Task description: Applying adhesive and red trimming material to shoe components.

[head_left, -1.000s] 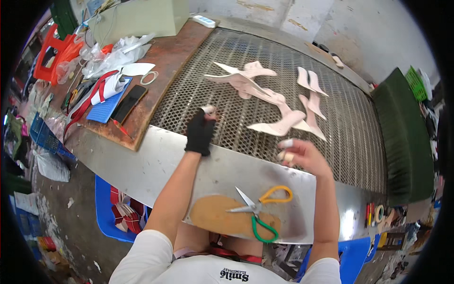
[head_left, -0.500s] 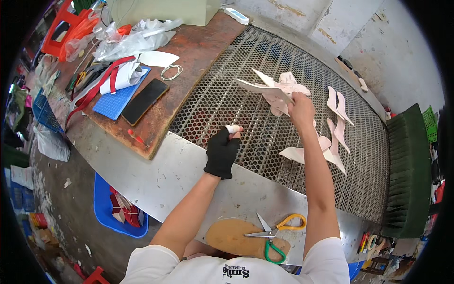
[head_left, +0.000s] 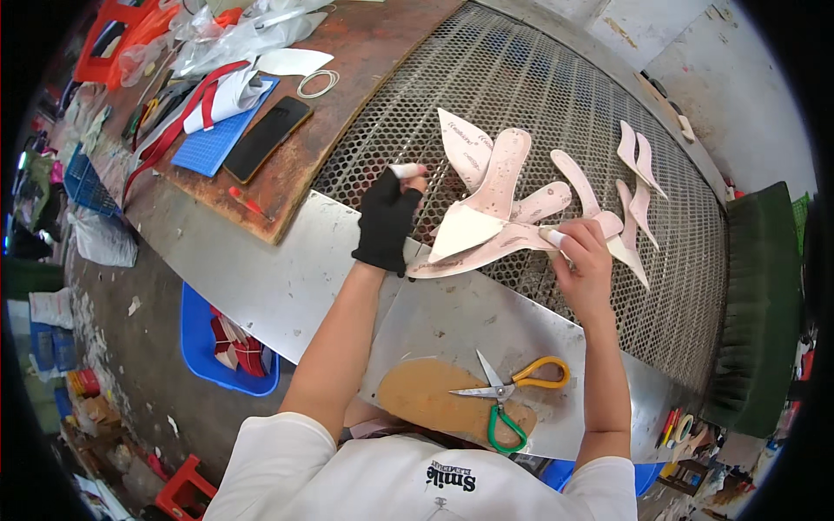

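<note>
My right hand (head_left: 584, 265), bare with a taped fingertip, pinches one end of a pale pink shoe insole (head_left: 499, 246). Its other end slants down to the left over the bench's metal edge, close to my left wrist. Several similar insoles lie heaped just behind it, among them an upright rounded one (head_left: 510, 165) and a pointed one (head_left: 465, 149). A cream flap (head_left: 465, 231) overlaps the held insole. My left hand (head_left: 387, 213), in a black fingerless glove with one taped finger, hovers left of the heap, fingers loosely bent and nothing seen in them.
More insoles (head_left: 641, 217) lie at right on the perforated metal mesh (head_left: 400, 113). Scissors (head_left: 499, 391) rest on a brown oval board (head_left: 417, 388) before me. A wooden board (head_left: 347, 95) at left carries a phone (head_left: 267, 139) and blue mat. A blue bin (head_left: 198, 339) stands below.
My right hand has come nearer and lower, bringing an insole toward my left hand. The heaped insoles now appear spread out and closer. My left hand has shifted slightly left.
</note>
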Demonstrator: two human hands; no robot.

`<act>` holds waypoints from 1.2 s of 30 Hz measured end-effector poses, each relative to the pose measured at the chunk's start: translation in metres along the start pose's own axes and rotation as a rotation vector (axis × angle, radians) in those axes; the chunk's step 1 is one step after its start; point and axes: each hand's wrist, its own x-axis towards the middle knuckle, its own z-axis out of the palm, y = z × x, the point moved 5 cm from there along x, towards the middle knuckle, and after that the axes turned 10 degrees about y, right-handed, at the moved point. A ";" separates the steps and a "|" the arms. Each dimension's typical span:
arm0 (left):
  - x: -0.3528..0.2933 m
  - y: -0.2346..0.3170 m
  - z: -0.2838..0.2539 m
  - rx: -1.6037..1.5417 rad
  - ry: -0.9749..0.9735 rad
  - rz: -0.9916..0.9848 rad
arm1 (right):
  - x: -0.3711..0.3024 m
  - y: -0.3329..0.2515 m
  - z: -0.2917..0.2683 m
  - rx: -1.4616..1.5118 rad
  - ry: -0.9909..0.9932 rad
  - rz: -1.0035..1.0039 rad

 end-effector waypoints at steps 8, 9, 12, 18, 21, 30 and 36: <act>-0.006 -0.001 0.007 0.278 -0.075 0.131 | -0.015 0.009 0.010 0.044 -0.049 0.116; -0.006 0.002 0.007 0.292 -0.077 0.178 | -0.014 0.010 0.011 0.042 -0.023 0.117; -0.007 0.007 0.008 0.293 -0.076 0.218 | -0.012 0.013 0.014 0.043 0.009 0.124; -0.006 0.003 0.008 0.305 -0.099 0.116 | -0.003 0.017 0.015 0.021 -0.015 0.124; -0.004 -0.003 0.007 0.272 -0.145 0.062 | 0.009 0.014 0.009 0.039 0.030 0.060; 0.089 0.003 0.039 0.758 -0.245 0.232 | 0.039 0.012 -0.043 0.161 0.038 0.029; 0.037 -0.035 0.087 -0.273 -0.645 -0.566 | 0.022 0.006 -0.055 0.201 0.010 0.073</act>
